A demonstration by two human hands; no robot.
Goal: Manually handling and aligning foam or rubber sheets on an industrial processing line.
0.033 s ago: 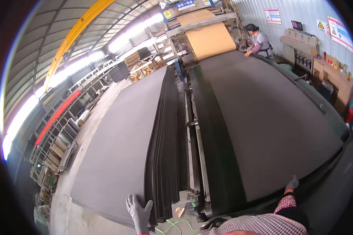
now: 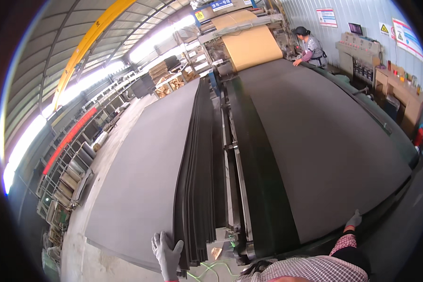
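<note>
Dark grey sheet [image 2: 333, 155] lies broad across the right half of the frame, on a green belt [image 2: 270, 192]; its far end meets tan paper [image 2: 254, 49] at upper centre. Our right hand [image 2: 354, 219], gloved, is at its near edge, lower right; whether the grip is clamped there, we cannot tell. Our left hand [image 2: 166, 254], also gloved, fingers apart, appears to rest on the near right corner of a stack of grey sheets [image 2: 141, 164], lower left. A co-worker [image 2: 310, 49] has a hand by the sheet's far right corner. Step in hand, as we judge: steadying the sheet on the belt. Next move would call for a firm two-handed edge hold, matched to the co-worker.
</note>
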